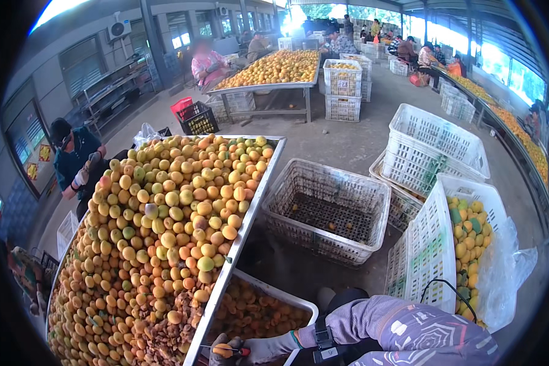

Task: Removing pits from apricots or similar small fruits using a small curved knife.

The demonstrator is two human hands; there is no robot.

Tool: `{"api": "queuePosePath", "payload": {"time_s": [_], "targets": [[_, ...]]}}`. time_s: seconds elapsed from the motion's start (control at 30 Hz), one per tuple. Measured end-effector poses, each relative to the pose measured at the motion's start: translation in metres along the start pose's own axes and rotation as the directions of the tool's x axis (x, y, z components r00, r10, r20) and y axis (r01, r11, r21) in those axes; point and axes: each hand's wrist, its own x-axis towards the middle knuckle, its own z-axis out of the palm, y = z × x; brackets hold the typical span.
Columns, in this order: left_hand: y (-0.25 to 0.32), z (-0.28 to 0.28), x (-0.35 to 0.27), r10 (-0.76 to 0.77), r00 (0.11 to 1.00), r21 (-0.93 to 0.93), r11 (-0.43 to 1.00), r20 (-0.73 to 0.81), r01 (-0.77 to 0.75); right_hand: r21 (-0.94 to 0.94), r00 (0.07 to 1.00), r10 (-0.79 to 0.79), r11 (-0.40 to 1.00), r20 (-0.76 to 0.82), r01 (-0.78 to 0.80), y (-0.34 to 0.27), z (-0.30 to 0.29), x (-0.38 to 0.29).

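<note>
At the bottom edge, my gloved left hand (218, 354) holds an orange-yellow apricot (223, 350). My right hand (255, 351), in a grey glove, closes on a small tool with a red handle (244, 352); its working end is mostly hidden at the fruit. Both hands are close together beside the metal rim of a sorting table (232, 256) heaped with apricots (169, 201). Brown, wet-looking fruit scraps (169, 327) lie on the table near the hands. Below the rim, a white crate (297, 299) holds halved or opened apricots (251, 309).
A dirty white plastic crate (331, 176) with a few fruit bits stands right of the table. Further right are stacked crates (434, 142) and a crate of yellow fruit (469, 238) with clear plastic. A co-worker (78, 160) is across the table; other people work at tables behind.
</note>
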Motion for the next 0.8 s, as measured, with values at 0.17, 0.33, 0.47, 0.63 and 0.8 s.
{"api": "queuePosePath", "payload": {"time_s": [0.17,0.33,0.47,0.63,0.8], "targets": [[-0.031,-0.018,0.009,-0.262,0.959,-0.434,0.855,0.112,0.284,-0.020,1.000,-0.004,1.000,-0.008,0.004,-0.011,-0.012,0.001],[-0.040,-0.027,0.016,-0.190,0.977,-0.177,0.963,0.096,0.204,-0.035,1.000,0.002,0.999,-0.015,-0.003,-0.015,-0.018,0.005],[-0.047,-0.028,0.018,-0.112,0.988,0.030,0.994,0.110,0.110,-0.059,1.000,0.004,0.998,-0.028,-0.005,0.000,-0.014,-0.001],[-0.067,-0.016,0.018,-0.038,0.998,0.004,0.999,0.045,0.038,-0.089,0.999,0.008,0.996,-0.039,-0.012,0.021,0.005,0.006],[-0.080,-0.011,0.017,0.037,0.999,0.053,0.998,0.012,-0.038,-0.104,0.999,0.022,0.994,-0.035,-0.025,0.010,-0.005,0.011]]}}
